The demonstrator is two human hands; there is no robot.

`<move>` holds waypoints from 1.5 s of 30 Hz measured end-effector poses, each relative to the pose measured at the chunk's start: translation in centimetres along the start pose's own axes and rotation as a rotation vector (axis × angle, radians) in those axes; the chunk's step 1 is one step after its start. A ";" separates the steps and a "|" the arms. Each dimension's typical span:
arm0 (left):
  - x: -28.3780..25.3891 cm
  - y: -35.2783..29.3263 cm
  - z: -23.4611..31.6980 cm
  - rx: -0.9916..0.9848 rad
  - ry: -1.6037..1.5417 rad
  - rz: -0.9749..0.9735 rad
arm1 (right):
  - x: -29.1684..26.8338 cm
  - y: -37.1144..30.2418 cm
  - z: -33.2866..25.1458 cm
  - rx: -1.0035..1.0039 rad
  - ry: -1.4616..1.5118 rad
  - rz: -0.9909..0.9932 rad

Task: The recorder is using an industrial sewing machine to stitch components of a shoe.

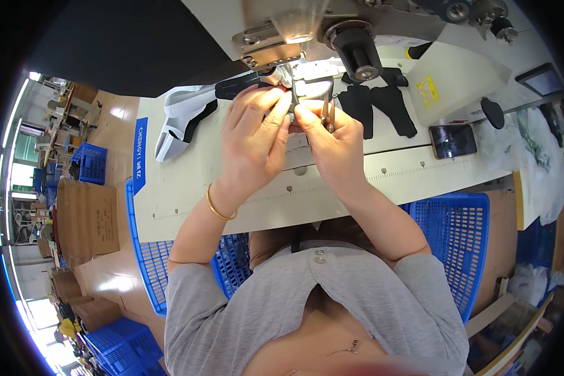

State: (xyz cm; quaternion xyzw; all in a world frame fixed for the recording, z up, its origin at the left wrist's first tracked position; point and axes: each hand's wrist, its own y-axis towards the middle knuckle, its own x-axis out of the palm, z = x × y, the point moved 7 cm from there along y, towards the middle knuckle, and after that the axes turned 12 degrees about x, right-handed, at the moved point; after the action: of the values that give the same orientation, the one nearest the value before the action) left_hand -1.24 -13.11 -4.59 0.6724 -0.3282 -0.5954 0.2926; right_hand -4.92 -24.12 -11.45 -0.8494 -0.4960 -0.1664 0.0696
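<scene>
Under the lit head of a sewing machine (276,56), both my hands meet close to the needle area. My left hand (254,138) is closed, its fingertips pinching a small dark fabric piece (295,94) beside the presser foot. Opposite it, my right hand (332,144) is closed too, with thread snips (329,116) tucked in its fingers, blades pointing away from me. Its thumb and forefinger press at the same dark piece. The fingers hide most of that piece. A white and black fabric part (185,119) lies left of my left hand.
Black fabric pieces (391,109) lie right of the machine head, near a phone (453,141). A ruler scale (288,189) runs along the table's front. Blue plastic baskets (451,244) stand below the table edge. Clear plastic bags (536,156) sit at the right.
</scene>
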 end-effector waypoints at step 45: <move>-0.3 1.5 -0.4 0.072 0.087 0.100 | 1.2 -0.6 0.9 0.003 -0.079 0.010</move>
State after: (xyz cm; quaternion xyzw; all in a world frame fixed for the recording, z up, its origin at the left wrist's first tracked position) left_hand -0.95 -13.79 -3.20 0.6906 -0.3694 -0.5382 0.3114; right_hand -4.66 -22.55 -11.88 -0.8578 -0.4942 -0.1314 0.0521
